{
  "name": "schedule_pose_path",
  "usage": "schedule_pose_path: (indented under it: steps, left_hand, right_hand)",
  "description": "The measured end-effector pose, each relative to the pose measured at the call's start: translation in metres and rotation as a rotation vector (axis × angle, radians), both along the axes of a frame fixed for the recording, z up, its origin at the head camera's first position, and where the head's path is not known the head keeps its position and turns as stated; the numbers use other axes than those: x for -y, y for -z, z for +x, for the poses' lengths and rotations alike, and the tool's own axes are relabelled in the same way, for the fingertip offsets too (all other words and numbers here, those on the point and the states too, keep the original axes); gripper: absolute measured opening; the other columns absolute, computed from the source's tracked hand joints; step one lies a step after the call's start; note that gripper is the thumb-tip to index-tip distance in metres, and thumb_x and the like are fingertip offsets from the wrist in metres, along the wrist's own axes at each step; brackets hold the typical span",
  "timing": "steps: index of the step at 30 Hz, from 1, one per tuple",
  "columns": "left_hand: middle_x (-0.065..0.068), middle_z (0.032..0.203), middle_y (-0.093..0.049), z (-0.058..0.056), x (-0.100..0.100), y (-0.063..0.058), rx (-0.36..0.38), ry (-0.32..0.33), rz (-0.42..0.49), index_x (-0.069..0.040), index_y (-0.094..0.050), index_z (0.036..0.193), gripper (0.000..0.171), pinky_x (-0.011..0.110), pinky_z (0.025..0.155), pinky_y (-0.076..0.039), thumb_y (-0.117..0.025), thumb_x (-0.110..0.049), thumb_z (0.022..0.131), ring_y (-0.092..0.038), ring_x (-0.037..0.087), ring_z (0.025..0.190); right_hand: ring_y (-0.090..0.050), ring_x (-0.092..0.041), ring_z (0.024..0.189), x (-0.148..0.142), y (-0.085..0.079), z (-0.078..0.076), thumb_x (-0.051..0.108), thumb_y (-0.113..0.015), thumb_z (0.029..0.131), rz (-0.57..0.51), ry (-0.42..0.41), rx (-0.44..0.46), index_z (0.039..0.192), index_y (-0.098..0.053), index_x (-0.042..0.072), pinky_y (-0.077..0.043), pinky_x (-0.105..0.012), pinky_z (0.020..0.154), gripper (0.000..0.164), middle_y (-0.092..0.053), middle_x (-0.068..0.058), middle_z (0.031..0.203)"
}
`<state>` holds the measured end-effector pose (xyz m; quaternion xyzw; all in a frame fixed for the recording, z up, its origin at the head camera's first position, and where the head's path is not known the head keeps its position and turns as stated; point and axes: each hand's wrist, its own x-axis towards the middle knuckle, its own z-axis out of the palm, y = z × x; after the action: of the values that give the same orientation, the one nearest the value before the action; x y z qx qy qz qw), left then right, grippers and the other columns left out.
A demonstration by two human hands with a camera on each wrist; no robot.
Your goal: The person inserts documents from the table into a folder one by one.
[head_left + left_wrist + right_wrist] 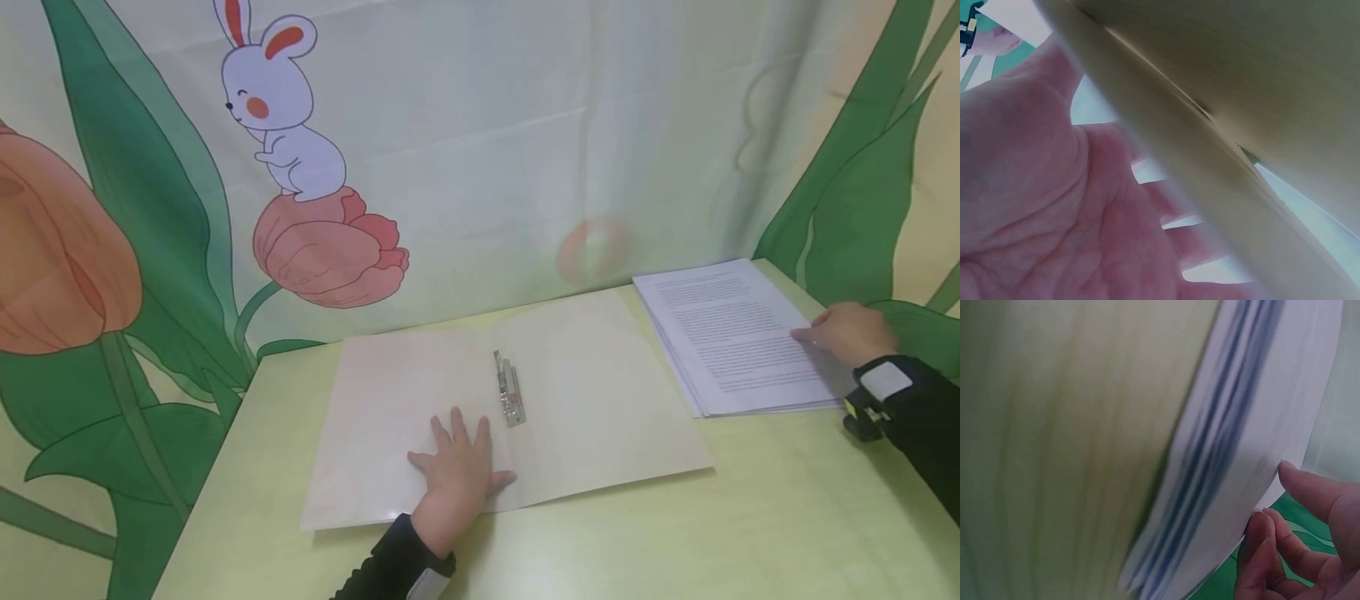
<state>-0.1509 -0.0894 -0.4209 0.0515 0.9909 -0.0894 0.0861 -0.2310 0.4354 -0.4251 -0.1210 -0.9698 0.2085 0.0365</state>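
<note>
An open pale file folder (600, 400) lies spread on the table, with a metal clip (511, 396) along its middle fold. My left hand (459, 465) rests on the folder's left cover near the fold, its fingers straight and spread apart. Its palm and thumb base fill much of the left wrist view, where a folder edge hides the fingertips. To the right of the folder lies a stack of printed paper (731, 333). At its right edge my right hand (853, 335) pinches the paper. In the right wrist view its thumb (1304, 486) is on the printed side and its other fingers are curled at the edge.
The light wood-grain table (615, 542) ends against a hanging cloth (480, 150) printed with a rabbit, tulips and green leaves. Part of the paper stack lies close to this cloth. A band with a small device (873, 400) sits on the right wrist.
</note>
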Motion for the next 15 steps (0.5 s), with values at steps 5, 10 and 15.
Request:
schedule_pose_path:
  steps: [5,10,15]
  left_hand:
    - [0.017,0.153,-0.03,0.0007,-0.0004,-0.0026,-0.001,0.002,0.0,-0.023,-0.043,0.149,0.086,0.07,0.087,-0.035,-0.06,-0.072,0.081,-0.029,0.043,0.139]
    - [0.017,0.153,-0.03,-0.001,0.0001,0.0004,0.002,0.003,-0.014,-0.024,-0.042,0.15,0.087,0.07,0.087,-0.035,-0.058,-0.074,0.081,-0.029,0.043,0.139]
    - [0.017,0.153,-0.03,-0.0007,-0.0004,-0.0002,0.004,-0.003,-0.004,-0.023,-0.042,0.15,0.086,0.07,0.088,-0.035,-0.059,-0.072,0.081,-0.029,0.044,0.139]
  right_hand:
    - [-0.057,-0.051,0.08,-0.0028,0.0027,0.001,0.031,-0.068,0.088,0.023,0.003,-0.002,0.099,-0.06,-0.019,-0.04,-0.036,0.052,0.052,-0.059,-0.035,0.09]
    - [-0.059,-0.049,0.079,-0.0044,0.0058,0.0029,0.038,-0.067,0.089,0.06,0.011,-0.01,0.096,-0.062,-0.017,-0.039,-0.035,0.053,0.056,-0.062,-0.033,0.091]
    - [-0.058,-0.05,0.086,-0.0076,0.0089,0.0026,0.038,-0.067,0.09,0.01,0.025,-0.002,0.102,-0.06,-0.019,-0.04,-0.036,0.056,0.058,-0.061,-0.034,0.096]
